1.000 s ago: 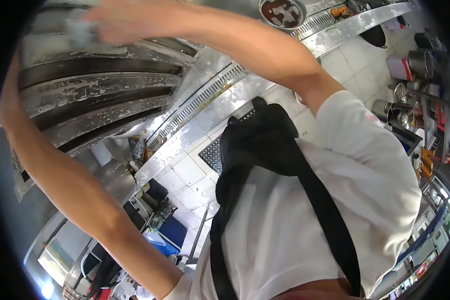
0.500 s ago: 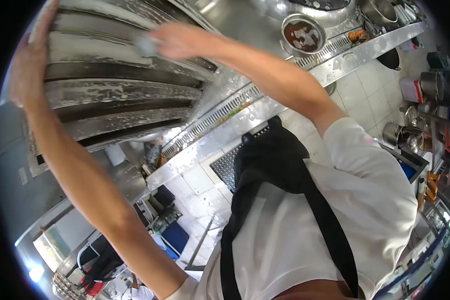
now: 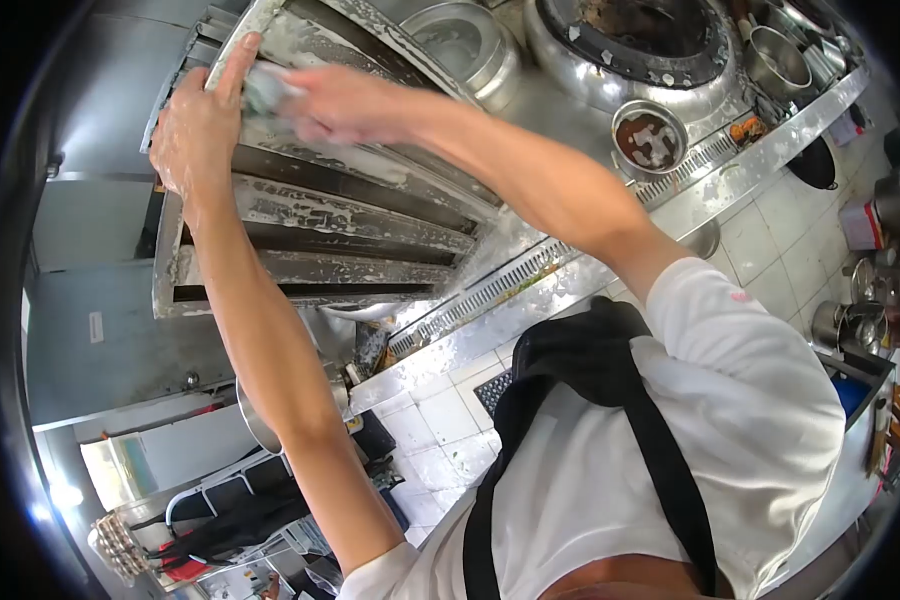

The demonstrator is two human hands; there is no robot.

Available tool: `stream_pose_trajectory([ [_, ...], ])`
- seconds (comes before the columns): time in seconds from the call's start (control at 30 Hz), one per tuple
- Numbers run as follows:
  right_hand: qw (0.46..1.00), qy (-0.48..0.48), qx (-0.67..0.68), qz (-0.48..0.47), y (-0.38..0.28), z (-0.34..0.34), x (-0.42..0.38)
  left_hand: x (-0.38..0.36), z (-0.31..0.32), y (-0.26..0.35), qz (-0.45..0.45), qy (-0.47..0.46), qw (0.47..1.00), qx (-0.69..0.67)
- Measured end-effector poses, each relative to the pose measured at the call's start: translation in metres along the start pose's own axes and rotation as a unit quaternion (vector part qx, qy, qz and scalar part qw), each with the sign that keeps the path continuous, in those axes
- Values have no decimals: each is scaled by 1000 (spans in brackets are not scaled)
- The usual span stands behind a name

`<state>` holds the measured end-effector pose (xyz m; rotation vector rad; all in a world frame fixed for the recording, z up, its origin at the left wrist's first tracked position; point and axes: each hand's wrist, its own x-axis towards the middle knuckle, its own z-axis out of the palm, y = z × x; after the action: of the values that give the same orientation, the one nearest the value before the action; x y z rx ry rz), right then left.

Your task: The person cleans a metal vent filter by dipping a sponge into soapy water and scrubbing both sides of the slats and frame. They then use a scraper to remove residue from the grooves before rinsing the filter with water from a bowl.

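Note:
A slatted metal hood filter (image 3: 355, 213), streaked with white foam, stands tilted on the steel counter. My left hand (image 3: 198, 135) grips its upper left frame, thumb along the edge and the other fingers partly hidden behind. My right hand (image 3: 350, 103) is blurred by motion. In it is a pale grey-green scrubbing pad (image 3: 266, 90), against the foamy slats close to my left thumb. Foam and wetness show on my left wrist.
Right of the filter are a round metal basin (image 3: 450, 42), a wok burner (image 3: 630, 50) and a pot of brown foamy liquid (image 3: 650, 140). A drain grate (image 3: 480, 300) runs along the counter's wet front edge (image 3: 590, 265). Pots stand at far right.
The view has shifted, so the filter appears further right and more of the burner shows. My right hand with the pad has moved across the slats toward my left hand, which still holds the frame.

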<state>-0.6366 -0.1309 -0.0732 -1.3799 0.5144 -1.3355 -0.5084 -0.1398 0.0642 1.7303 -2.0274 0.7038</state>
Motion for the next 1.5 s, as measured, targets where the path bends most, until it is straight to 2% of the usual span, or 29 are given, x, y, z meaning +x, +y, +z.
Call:
stream_pose_trajectory([
  [0.07, 978, 66, -187, 68, 49, -6, -49, 4, 0, -1, 10, 2, 1000, 7],
  [0.13, 984, 79, -155, 38, 135, -24, -115, 1, -2, -1, -24, -34, 999, 7],
  [0.17, 970, 75, -205, 106, 165, -39, -140, 4, 3, -4, -24, -23, 999, 18],
  [0.2, 948, 75, -255, 176, 166, -44, -153, 6, 5, -6, -21, -15, 999, 24],
  [0.27, 964, 61, -253, 62, 154, -44, -106, 15, 5, -7, -11, -18, 999, 44],
  [0.3, 938, 97, -326, -64, 145, -38, -58, 17, 8, -5, -13, -26, 998, 63],
  [0.33, 912, 135, -336, -193, 78, -14, -29, 19, 5, -5, -8, -56, 998, 34],
  [0.37, 894, 86, -435, -69, -1, 5, -9, 34, 13, -16, 11, -89, 996, 11],
  [0.4, 845, 141, -468, -219, -4, 9, 17, 49, 23, -27, 29, -120, 992, -9],
  [0.43, 848, 150, -465, -205, 1, 8, 8, 55, 26, -27, 38, -134, 990, -8],
  [0.5, 735, 162, -646, -128, 9, 8, -19, 57, 27, -28, 40, -116, 992, -2],
  [0.57, 778, 97, -619, -32, 73, -12, -62, 50, 27, -22, 20, -113, 993, -4],
  [0.67, 723, 55, -685, 76, 217, -58, -177, 46, 25, -25, -10, -84, 996, -3],
  [0.77, 645, -66, -721, 246, 280, -90, -201, 55, 28, -35, -1, -80, 995, 56],
  [0.83, 684, -23, -710, 168, 220, -75, -171, 46, 25, -38, -20, -83, 994, 67],
  [0.87, 730, 10, -678, 86, 174, -64, -143, 37, 17, -34, -18, -79, 994, 73],
  [0.9, 740, 50, -670, -28, 134, -51, -101, 27, 9, -24, -35, -78, 994, 62],
  [0.93, 745, 54, -664, -17, 70, -27, -56, 23, 2, -18, -44, -79, 994, 57],
  [0.97, 729, 118, -660, -139, 36, -10, -17, 24, -1, -21, -49, -65, 995, 59],
  [1.03, 684, 201, -649, -265, -4, 12, 30, 27, -4, -24, -22, -81, 996, -16],
  [1.17, 681, 198, -666, -230, -20, 16, 22, 12, -26, 0, -19, -91, 995, -32],
  [1.27, 690, 244, -652, -198, -7, 19, 9, 7, -35, 9, 0, -83, 996, -35],
  [1.33, 707, 218, -660, -130, 7, 11, -8, 16, -26, 1, 0, -80, 997, -18],
  [1.37, 704, 219, -663, -131, -1, 7, 0, 18, -22, 2, -6, -75, 997, -8],
  [1.43, 651, 200, -686, -254, -16, 5, 25, 15, -27, 3, 7, -76, 997, -9],
  [1.47, 646, 201, -692, -251, -15, -1, 25, 16, -28, 5, -2, -68, 997, -23],
  [1.5, 662, 210, -678, -240, -9, 0, 21, 16, -28, 5, -6, -73, 997, -26],
])
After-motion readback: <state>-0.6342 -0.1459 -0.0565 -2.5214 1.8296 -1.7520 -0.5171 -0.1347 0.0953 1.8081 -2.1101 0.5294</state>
